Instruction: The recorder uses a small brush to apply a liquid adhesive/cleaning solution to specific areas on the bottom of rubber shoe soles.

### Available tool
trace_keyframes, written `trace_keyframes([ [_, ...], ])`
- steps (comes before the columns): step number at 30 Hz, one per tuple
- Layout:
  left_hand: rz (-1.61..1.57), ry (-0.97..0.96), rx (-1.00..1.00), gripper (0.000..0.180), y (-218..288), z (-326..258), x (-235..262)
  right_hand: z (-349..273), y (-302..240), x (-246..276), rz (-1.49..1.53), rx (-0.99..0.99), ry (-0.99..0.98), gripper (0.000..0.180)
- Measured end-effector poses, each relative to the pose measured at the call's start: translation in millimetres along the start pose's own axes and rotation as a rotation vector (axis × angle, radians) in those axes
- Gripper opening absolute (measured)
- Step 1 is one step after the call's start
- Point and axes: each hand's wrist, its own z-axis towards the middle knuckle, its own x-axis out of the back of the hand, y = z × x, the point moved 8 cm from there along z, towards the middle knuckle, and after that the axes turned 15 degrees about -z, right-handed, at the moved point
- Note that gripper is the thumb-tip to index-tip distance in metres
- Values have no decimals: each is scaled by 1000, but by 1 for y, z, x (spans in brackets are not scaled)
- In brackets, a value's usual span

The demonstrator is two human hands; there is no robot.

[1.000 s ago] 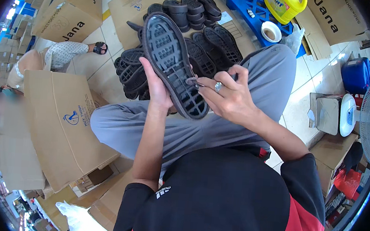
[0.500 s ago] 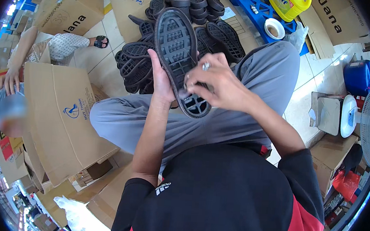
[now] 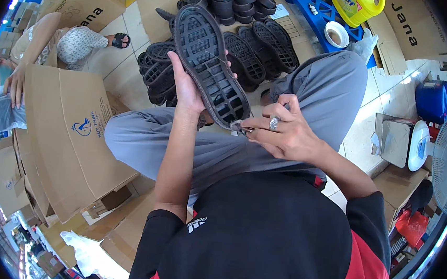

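Observation:
A dark brown shoe sole [image 3: 204, 59], its gridded inner side facing up, is tilted above my lap. My left hand [image 3: 188, 87] grips it along the left edge, thumb outside and fingertips showing past the right edge. At the sole's near, narrower end my right hand [image 3: 289, 131], wearing a ring, has its fingers pinched on a small pale wad [image 3: 236, 127], perhaps cloth. That wad touches the rim; the fingers partly hide it. Beyond the held sole, more dark soles [image 3: 243, 54] lie in rows and stacks on a flat cardboard sheet [image 3: 149, 0].
A blue plastic pallet [image 3: 316, 29] at the far right bears a yellow jug [image 3: 355, 8] and a white bowl [image 3: 337, 34]. Left stands a large carton [image 3: 68, 143], with another person's hand [image 3: 15, 86] behind it. A white fan [image 3: 446, 162] is at right.
My right hand has moved from over the sole's inner side to its near end rim, toward me and rightward. The sole has shifted slightly left. The person at left has moved their head back.

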Motion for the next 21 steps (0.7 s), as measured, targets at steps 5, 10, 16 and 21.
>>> trace_keyframes([
  [5,34,4,44,94,-14,4,-1,10,47,-17,256,-195,-122,10],
  [10,70,118,108,90,-31,-2,3,53,81,-21,-65,-125,75,10],
  [16,34,110,-22,89,-9,1,10,38,57,-25,-233,87,2,16],
  [21,69,-1,-78,91,9,6,8,-2,13,-15,-306,94,-19,12],
])
